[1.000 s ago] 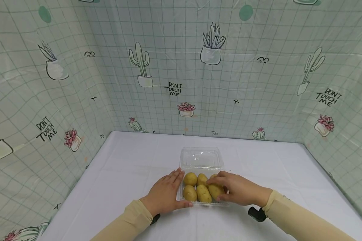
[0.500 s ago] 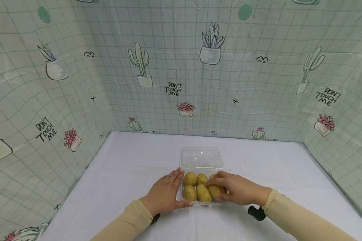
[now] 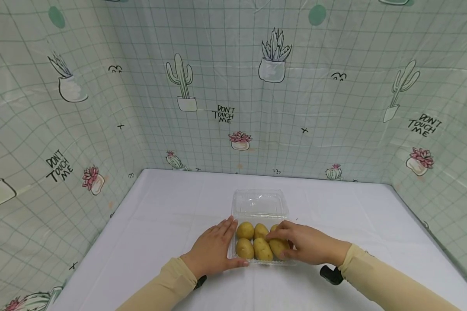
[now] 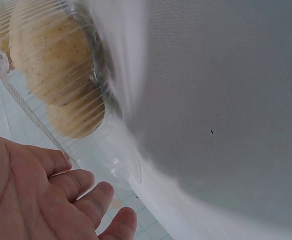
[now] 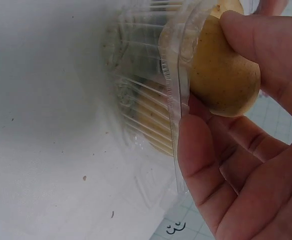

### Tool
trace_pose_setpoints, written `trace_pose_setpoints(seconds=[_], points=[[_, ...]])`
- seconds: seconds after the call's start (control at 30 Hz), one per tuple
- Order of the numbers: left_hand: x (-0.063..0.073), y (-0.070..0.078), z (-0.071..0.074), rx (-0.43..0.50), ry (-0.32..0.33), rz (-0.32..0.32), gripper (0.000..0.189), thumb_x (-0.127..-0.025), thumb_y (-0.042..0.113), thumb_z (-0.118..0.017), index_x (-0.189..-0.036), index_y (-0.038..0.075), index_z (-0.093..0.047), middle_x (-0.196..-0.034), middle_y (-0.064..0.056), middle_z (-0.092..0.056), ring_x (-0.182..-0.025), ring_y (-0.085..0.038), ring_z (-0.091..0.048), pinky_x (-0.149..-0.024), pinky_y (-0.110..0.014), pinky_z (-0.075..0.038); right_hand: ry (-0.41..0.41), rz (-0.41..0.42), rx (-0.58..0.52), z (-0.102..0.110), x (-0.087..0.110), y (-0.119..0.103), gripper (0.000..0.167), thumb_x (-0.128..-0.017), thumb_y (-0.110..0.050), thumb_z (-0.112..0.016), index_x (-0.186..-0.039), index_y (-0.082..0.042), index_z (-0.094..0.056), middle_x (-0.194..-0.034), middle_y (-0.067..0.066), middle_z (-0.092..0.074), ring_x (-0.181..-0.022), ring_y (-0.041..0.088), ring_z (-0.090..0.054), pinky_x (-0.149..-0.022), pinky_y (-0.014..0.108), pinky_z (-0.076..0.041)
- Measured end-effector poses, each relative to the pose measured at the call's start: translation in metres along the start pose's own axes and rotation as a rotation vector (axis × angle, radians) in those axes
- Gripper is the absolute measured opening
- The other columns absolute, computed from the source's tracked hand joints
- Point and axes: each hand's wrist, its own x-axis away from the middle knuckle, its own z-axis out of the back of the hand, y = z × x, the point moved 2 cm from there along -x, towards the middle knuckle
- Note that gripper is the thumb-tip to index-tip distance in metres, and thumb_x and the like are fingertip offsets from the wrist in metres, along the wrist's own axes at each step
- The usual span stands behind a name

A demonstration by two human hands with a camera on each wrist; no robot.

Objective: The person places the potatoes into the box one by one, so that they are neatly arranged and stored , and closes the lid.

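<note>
A clear plastic clamshell box [image 3: 270,262] lies open on the table, its lid [image 3: 259,202] folded back on the far side. Several yellow potatoes [image 3: 245,230] sit in it in two rows. My right hand [image 3: 311,244] grips the front right potato [image 3: 277,247] between thumb and fingers. In the right wrist view this potato [image 5: 228,75] stands partly above the box rim, the thumb on its top. My left hand [image 3: 213,249] rests with straight fingers along the box's left side, thumb at the front corner. The back right potato is mostly hidden by my right hand.
A white cloth covers the table [image 3: 171,207]. Walls of checked fabric [image 3: 218,86] with printed cacti enclose it on the left, back and right. Under the right wrist shows a black camera piece [image 3: 331,275].
</note>
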Motion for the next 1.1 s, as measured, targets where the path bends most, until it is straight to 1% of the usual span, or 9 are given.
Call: trace_pose_setpoints(seconds=[0.17,0.57,0.73,0.9,1.1], points=[[0.0002,0.0005,0.0000,0.004,0.007,-0.005,0.106,-0.086,0.079,-0.050,-0.155,0.001,-0.033,-0.159,-0.018,-0.030,-0.143,-0.031,-0.034,-0.112,-0.046,-0.034,0.012,0.007,0.033,-0.0010,0.0017,-0.0020,0.044,-0.091,-0.016,-0.074,-0.133,-0.023,-0.063,-0.124,-0.004,-0.055,-0.081,0.001,-0.054,-0.070,0.022,-0.050],[0.0008,0.0024,0.0024,0.011,0.002,-0.008,0.106,-0.086,0.078,-0.052,-0.154,-0.001,-0.033,-0.158,-0.018,-0.031,-0.143,-0.032,-0.035,-0.111,-0.046,-0.035,0.024,0.007,0.080,-0.0018,0.0033,-0.0038,0.045,-0.090,-0.020,-0.076,-0.132,-0.023,-0.063,-0.120,-0.005,-0.055,-0.079,0.003,-0.055,-0.067,0.023,-0.049],[0.0012,0.0028,0.0040,0.019,0.001,-0.005,0.105,-0.086,0.076,-0.053,-0.154,-0.001,-0.033,-0.158,-0.019,-0.031,-0.143,-0.032,-0.035,-0.111,-0.047,-0.034,0.036,0.017,0.092,-0.0020,0.0039,-0.0048,0.045,-0.090,-0.019,-0.075,-0.133,-0.022,-0.063,-0.120,-0.004,-0.056,-0.079,0.003,-0.055,-0.067,0.023,-0.049],[0.0015,0.0031,0.0050,0.020,0.008,-0.009,0.105,-0.086,0.076,-0.054,-0.153,-0.002,-0.034,-0.158,-0.019,-0.031,-0.142,-0.033,-0.035,-0.111,-0.047,-0.035,0.032,0.017,0.090,0.0000,0.0035,-0.0064,0.044,-0.091,-0.015,-0.073,-0.133,-0.022,-0.062,-0.121,-0.002,-0.056,-0.079,0.003,-0.054,-0.068,0.025,-0.050],[0.0013,0.0034,0.0053,0.019,0.011,-0.014,0.104,-0.086,0.075,-0.055,-0.153,-0.002,-0.034,-0.157,-0.019,-0.032,-0.142,-0.033,-0.036,-0.111,-0.047,-0.035,0.035,0.017,0.090,0.0008,0.0041,-0.0078,0.044,-0.091,-0.015,-0.073,-0.133,-0.022,-0.062,-0.121,-0.002,-0.056,-0.080,0.002,-0.054,-0.069,0.025,-0.050]])
